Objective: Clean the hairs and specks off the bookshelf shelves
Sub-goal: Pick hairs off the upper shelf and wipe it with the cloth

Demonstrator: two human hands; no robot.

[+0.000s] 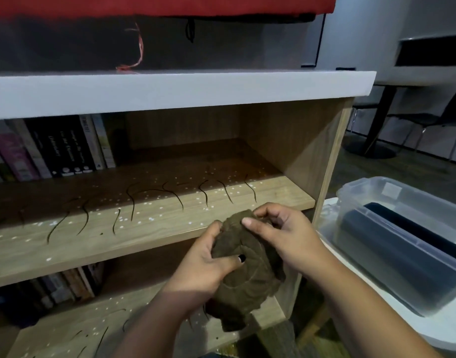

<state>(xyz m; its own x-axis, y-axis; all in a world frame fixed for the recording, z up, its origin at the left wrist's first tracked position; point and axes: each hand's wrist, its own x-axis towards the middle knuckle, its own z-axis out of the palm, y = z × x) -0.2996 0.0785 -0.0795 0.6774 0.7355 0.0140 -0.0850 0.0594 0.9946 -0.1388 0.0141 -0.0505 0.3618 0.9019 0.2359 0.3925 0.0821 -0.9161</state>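
Observation:
A crumpled brown cloth (243,270) hangs in front of the bookshelf, held by both hands. My left hand (206,264) grips its left side, thumb pressed across the front. My right hand (283,233) pinches its upper edge with curled fingers. The middle wooden shelf (154,228) behind the cloth carries several dark hairs (134,202) and many white specks (149,218). The lower shelf (66,329) below also shows hairs and white specks.
Books (53,148) stand at the left of the middle shelf, and more books (53,288) at the left of the lower one. A thick white top board (170,91) caps the shelf. A clear plastic bin (402,241) with dark contents sits at the right.

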